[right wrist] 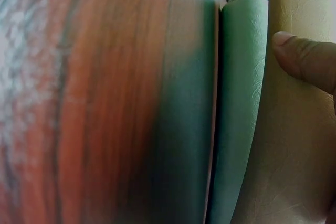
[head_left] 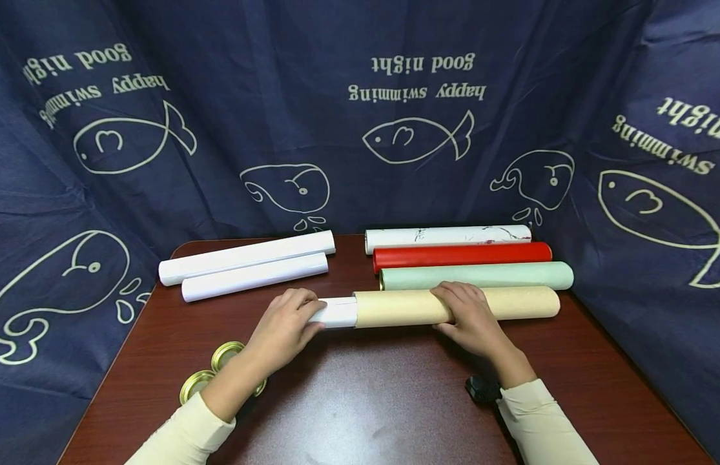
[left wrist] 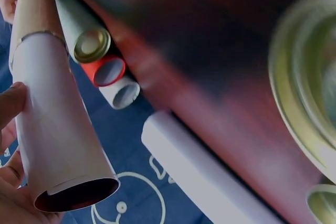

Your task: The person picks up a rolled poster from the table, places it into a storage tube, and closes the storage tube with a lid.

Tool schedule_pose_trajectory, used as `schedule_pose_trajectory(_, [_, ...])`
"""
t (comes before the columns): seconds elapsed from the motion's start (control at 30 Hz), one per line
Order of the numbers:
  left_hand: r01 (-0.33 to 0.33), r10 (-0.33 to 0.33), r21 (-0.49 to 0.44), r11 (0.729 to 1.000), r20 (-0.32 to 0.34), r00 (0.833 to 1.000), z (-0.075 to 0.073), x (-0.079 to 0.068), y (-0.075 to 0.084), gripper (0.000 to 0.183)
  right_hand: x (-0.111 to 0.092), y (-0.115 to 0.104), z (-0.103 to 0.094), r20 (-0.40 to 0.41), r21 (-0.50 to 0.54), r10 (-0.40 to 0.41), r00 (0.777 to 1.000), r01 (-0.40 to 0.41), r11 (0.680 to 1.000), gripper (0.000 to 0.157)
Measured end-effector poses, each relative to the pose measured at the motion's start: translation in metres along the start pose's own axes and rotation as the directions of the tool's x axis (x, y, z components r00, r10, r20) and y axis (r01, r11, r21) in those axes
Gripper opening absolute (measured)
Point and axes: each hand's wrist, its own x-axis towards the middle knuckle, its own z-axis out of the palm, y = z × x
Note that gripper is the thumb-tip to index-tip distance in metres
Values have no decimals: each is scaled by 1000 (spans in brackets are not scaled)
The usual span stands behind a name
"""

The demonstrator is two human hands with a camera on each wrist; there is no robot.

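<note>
My left hand (head_left: 285,328) grips a rolled sheet of white paper (head_left: 341,312) near its outer end. The paper's other end sits inside the mouth of a tan cardboard tube (head_left: 394,309), with a stretch of white showing between hand and tube. Around the middle of that tube my right hand (head_left: 469,321) is curled, its thumb (right wrist: 304,61) lying along the tan surface in the right wrist view. Seen from the left wrist, the white roll (left wrist: 60,119) has an open, hollow near end with an overlapping paper edge.
Behind the tan tube lie a green tube (head_left: 487,276), a red tube (head_left: 458,256) and a white patterned tube (head_left: 447,237). Two white rolls (head_left: 249,258) rest at back left. Gold-rimmed lids (head_left: 192,387) lie by my left forearm; a black device (head_left: 482,390) is beside my right wrist.
</note>
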Motion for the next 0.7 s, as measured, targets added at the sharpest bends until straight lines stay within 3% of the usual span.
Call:
schedule_pose_trajectory(0.17, [-11, 11, -24, 1000, 24, 1000, 5, 4, 4, 39, -1, 0, 0, -3, -4, -7, 1000, 7, 1000, 76])
schedule_pose_trajectory(0.3, [5, -3, -43, 999, 36, 999, -2, 2, -3, 43, -1, 0, 1, -2, -10, -4, 1000, 4, 1000, 75])
schedule_pose_trajectory(0.47, [68, -65, -73, 995, 36, 997, -19, -8, -18, 50, -1, 1, 0, -4, -6, -1, 1000, 1, 1000, 74])
schedule_pose_trajectory(0.7, [182, -167, -128, 975, 120, 979, -36, -20, -30, 51, -1, 2, 1, -19, 2, -10, 1000, 10, 1000, 74])
